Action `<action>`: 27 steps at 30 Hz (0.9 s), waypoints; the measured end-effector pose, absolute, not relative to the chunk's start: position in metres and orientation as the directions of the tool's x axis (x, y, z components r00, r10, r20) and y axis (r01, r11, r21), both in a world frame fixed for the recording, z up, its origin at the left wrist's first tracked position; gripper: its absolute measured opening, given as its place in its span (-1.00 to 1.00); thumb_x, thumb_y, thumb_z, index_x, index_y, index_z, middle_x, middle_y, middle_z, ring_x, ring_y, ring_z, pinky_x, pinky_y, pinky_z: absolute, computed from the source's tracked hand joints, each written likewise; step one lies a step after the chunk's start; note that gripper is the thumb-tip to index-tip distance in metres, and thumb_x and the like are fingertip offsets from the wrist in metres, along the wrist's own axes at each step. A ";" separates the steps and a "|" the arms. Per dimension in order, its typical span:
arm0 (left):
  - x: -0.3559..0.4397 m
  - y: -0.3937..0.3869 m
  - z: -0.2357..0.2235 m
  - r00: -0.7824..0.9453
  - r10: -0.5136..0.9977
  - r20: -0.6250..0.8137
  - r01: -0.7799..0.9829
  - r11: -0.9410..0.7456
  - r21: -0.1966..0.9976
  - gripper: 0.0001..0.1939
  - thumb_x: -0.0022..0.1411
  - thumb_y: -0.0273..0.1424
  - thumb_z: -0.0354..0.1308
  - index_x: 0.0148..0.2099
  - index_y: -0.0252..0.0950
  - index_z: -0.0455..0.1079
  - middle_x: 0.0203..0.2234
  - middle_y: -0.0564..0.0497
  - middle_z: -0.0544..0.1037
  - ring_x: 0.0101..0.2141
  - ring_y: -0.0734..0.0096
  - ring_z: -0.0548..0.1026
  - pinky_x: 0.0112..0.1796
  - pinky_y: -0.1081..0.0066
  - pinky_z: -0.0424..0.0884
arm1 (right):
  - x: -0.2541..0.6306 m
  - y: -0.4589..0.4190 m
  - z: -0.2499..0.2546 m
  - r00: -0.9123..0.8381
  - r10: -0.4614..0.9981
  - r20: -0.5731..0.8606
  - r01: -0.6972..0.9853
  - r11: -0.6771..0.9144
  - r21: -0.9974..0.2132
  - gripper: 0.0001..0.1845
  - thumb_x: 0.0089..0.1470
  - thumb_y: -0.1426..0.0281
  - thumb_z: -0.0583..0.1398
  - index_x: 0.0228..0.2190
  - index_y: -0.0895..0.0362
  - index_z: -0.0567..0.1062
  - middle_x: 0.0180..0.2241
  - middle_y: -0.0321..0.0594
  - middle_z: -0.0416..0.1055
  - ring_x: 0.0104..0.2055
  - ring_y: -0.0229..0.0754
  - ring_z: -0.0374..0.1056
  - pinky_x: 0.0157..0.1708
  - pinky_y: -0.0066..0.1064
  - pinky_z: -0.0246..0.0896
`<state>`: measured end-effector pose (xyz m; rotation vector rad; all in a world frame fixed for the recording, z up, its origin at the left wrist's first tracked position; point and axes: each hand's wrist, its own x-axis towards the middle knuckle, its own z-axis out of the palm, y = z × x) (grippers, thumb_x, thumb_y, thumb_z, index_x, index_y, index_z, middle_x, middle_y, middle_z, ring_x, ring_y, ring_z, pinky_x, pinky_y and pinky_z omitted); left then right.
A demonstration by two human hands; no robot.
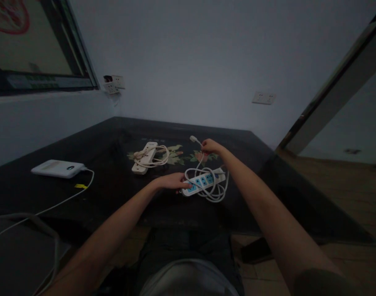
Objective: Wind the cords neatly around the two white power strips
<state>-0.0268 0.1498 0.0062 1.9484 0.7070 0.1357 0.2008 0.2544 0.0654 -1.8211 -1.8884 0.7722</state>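
Observation:
A white power strip (218, 176) with blue socket faces lies near the table's front edge, its own white cord (220, 197) looped loosely over it. My left hand (174, 181) grips the strip's left end, thumb on top. Farther back, my right hand (210, 146) pinches the cord just behind its plug (193, 139). That plug points up and left, away from the strip. To the left lies a second white power strip (150, 151) with its cord coiled around it, touched by neither hand.
A white power bank (56, 168) with a cable (91, 181) attached lies at the left of the dark table (114, 139). A yellow tag (81, 186) sits beside that cable. Wall sockets (264, 98) are behind, and a window (36, 49) is at left.

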 end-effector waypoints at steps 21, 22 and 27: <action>-0.022 0.145 0.013 0.670 0.738 0.078 0.194 -0.276 0.942 -0.52 0.07 -0.03 0.13 -0.26 -0.42 0.38 -0.46 0.00 0.42 -0.44 0.45 0.34 -0.41 0.48 0.25 | 0.261 0.146 0.045 0.105 0.875 0.473 0.089 0.465 -0.881 -0.65 0.01 0.03 0.17 -0.40 0.06 0.32 -0.28 -0.16 0.51 -0.34 -0.20 0.48 -0.29 -0.34 0.41; -0.023 0.146 0.014 0.647 0.756 0.103 0.152 -0.260 0.953 -0.52 0.06 -0.04 0.15 -0.26 -0.42 0.39 -0.44 -0.01 0.44 -0.42 0.44 0.35 -0.39 0.48 0.25 | 0.265 0.148 0.044 0.132 0.874 0.467 0.069 0.462 -0.884 -0.64 0.00 0.02 0.18 -0.40 0.06 0.32 -0.28 -0.16 0.51 -0.34 -0.19 0.48 -0.29 -0.33 0.42; -0.025 0.149 0.013 0.523 0.843 0.124 -0.062 -0.107 0.992 -0.51 0.00 -0.03 0.21 -0.25 -0.39 0.43 -0.50 0.01 0.46 -0.49 0.48 0.35 -0.46 0.50 0.22 | 0.286 0.161 0.026 0.277 0.883 0.380 -0.014 0.399 -0.917 -0.57 -0.09 -0.04 0.21 -0.46 0.05 0.30 -0.41 -0.22 0.52 -0.45 -0.19 0.46 -0.38 -0.33 0.42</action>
